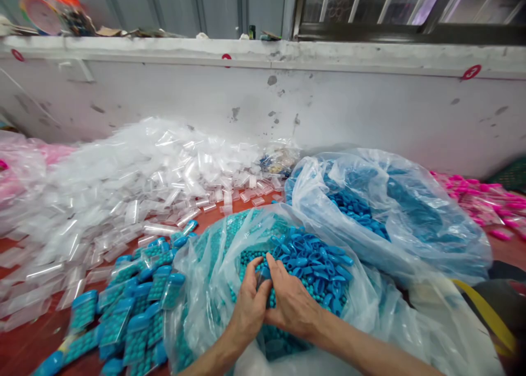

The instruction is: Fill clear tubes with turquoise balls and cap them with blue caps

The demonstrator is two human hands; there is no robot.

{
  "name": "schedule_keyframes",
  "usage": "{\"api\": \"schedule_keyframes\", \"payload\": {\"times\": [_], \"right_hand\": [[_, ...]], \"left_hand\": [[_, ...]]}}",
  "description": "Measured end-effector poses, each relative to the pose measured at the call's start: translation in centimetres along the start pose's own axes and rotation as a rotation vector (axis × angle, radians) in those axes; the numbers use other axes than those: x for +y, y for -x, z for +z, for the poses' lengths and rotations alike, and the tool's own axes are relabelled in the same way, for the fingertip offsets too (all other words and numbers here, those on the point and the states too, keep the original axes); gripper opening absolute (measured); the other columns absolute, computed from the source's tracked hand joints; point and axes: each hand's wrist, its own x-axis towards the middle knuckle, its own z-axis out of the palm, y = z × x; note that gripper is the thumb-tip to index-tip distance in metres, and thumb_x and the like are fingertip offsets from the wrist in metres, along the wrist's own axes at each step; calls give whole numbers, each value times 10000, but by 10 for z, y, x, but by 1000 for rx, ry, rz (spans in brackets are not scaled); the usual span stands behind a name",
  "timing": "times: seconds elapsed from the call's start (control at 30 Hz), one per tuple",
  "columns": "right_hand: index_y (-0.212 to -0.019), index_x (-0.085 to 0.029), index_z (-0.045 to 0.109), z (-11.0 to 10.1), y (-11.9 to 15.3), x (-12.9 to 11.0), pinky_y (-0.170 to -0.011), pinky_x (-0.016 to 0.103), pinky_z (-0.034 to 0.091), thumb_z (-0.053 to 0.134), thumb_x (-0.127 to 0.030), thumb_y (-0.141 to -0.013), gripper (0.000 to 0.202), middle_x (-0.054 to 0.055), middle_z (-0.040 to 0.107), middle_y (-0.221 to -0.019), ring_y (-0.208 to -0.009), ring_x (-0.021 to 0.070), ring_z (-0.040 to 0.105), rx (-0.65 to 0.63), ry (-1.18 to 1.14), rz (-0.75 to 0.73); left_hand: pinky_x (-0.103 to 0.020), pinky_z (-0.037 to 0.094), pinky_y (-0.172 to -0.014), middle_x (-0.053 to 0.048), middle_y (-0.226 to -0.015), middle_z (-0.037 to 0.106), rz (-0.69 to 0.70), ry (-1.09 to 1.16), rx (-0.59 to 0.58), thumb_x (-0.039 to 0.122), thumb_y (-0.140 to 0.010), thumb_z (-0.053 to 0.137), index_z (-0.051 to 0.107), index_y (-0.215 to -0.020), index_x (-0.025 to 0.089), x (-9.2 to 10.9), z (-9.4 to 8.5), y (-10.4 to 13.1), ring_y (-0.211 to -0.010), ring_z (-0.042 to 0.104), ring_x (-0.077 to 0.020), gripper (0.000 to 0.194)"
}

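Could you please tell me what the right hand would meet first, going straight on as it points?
The right hand would probably meet the teal beads just ahead of it first, though depth is unclear and it might brush the left hand.

Left hand (250,300) meets right hand (295,300), both curled.

Fingers (276,268) over teal beads (249,257), blue caps (308,252) beside

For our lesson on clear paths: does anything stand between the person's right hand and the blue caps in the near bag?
Nothing visible does: the near bag is open, and the blue caps lie exposed beside the right hand.
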Motion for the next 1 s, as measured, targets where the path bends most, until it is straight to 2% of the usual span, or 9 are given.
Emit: {"api": "schedule_keyframes", "payload": {"times": [0.13,0.3,0.43,0.6,0.7,0.8,0.87,0.93,1.0], "right_hand": [[-1364,-45,154,-3,-2,2,-861,437,419,555,-292,-624,877,229,404,-1244,-1107,317,453,-27,-2,-55],[-1322,-77,207,1,-3,7,-845,405,433,578,-276,-606,832,184,444,-1178,-1055,282,483,90,-68,-155],[-1285,-104,231,4,-4,7,-747,417,470,591,-299,-612,788,180,474,-1119,-943,293,543,129,8,-188],[-1252,-57,266,9,-8,4,-665,433,483,585,-317,-631,745,189,502,-1028,-877,318,559,139,139,-210],[-1286,-75,243,6,-15,0,-672,408,483,588,-333,-669,752,172,486,-1066,-867,284,563,72,107,-195],[-1354,-133,165,-5,-26,6,-739,340,475,615,-379,-704,828,153,433,-1204,-906,222,558,-60,-27,-283],[-1345,-159,239,-12,-32,17,-806,316,448,584,-341,-758,705,129,444,-1231,-959,202,544,-86,-44,-298],[-1257,-164,406,-14,-38,30,-841,311,423,513,-258,-815,465,100,536,-1136,-978,198,542,-67,11,-258],[-1152,-164,517,-11,-41,38,-844,303,411,460,-188,-834,324,84,597,-1031,-973,197,550,-79,89,-253]], "left_hand": [[-353,311,-953,-92,-1207,497,54,-57,16,243,-760,494,377,-1222,172,-1,-1,1,-1080,464,-218,483],[-302,404,-809,-41,-952,578,35,20,-78,264,-789,454,407,-1140,176,1,-2,-1,-847,536,-169,364],[-247,413,-654,15,-736,531,39,33,-40,276,-784,477,464,-988,187,6,0,-1,-684,512,-135,223],[-235,403,-604,23,-696,521,59,-12,21,287,-781,486,475,-895,193,6,4,-2,-630,496,-123,149],[-243,419,-640,21,-695,532,93,-68,69,285,-769,493,498,-871,190,8,-3,-7,-655,514,-128,139],[-231,421,-545,48,-639,509,33,-81,74,332,-737,529,493,-941,192,18,-30,-11,-547,504,-112,250],[-214,383,-446,71,-607,486,-43,-93,113,396,-709,559,467,-1034,201,27,-62,-11,-448,468,-98,390],[-221,416,-516,46,-673,539,-53,-131,251,430,-672,594,506,-1011,199,33,-101,-9,-546,526,-115,420],[-250,438,-620,6,-778,601,-39,-257,425,452,-659,593,529,-1025,204,33,-140,-4,-687,566,-153,447]]}}
